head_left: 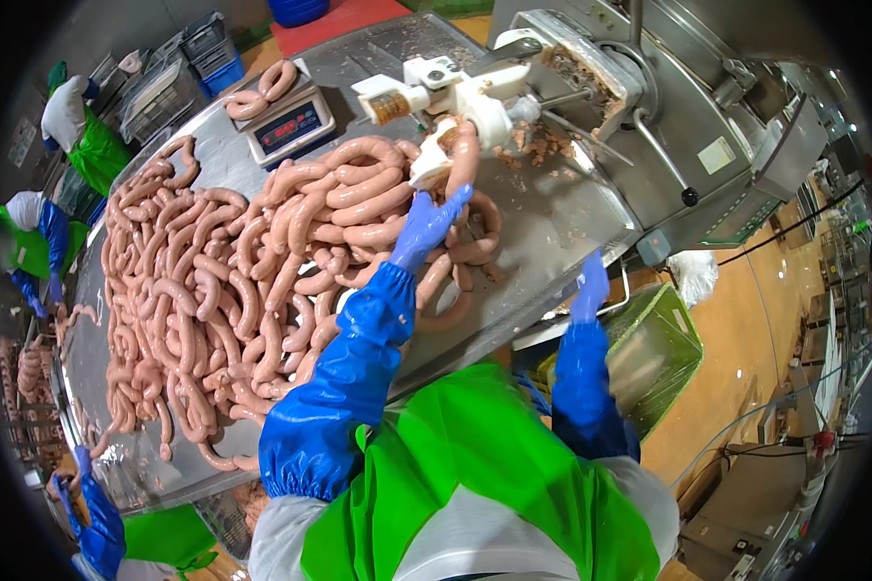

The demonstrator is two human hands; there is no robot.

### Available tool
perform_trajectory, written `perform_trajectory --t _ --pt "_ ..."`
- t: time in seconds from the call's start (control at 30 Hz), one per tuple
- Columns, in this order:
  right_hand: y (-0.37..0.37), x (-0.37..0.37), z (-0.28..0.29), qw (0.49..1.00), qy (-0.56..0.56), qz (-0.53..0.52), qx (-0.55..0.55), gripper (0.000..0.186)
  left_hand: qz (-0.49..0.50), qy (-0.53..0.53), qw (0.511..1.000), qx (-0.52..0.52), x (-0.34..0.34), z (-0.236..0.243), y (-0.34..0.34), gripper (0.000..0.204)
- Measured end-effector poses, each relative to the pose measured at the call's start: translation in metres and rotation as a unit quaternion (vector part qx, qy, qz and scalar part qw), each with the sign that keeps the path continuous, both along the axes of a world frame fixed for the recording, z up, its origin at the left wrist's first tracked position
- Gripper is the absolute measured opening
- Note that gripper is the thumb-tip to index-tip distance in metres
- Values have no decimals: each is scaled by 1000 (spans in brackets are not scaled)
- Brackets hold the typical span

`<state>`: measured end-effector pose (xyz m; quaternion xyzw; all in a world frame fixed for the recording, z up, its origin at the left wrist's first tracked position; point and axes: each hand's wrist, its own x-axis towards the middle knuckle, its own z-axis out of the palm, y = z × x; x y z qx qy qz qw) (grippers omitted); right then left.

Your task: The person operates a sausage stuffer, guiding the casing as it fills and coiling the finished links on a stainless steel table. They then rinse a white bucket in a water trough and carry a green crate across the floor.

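While sausage (464, 158) touches left hand (424, 230), right hand (591, 290) well apart

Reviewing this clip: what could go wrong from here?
The left hand is right by the white fitting where a sausage curves down; gloved fingers might get pinched if that part moves.

The left sleeve reaches across the sausage pile, so it could drag links out of place.

Some links lie near the table's front edge and might slip off if nudged.
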<state>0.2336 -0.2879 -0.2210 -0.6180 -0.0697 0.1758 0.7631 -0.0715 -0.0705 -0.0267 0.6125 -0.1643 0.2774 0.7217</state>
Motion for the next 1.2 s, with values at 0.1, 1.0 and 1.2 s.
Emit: perform_trajectory --t 0.1,1.0,1.2 --pt "-96 -50 -24 991 102 -81 -42 40 272 167 948 -11 15 0 -15 23" --pt "-169 -86 -159 898 434 39 -71 49 627 363 622 297 -59 10 92 32" --pt "-111 -83 -154 897 429 4 -107 65 625 179 566 506 47 49 41 23"
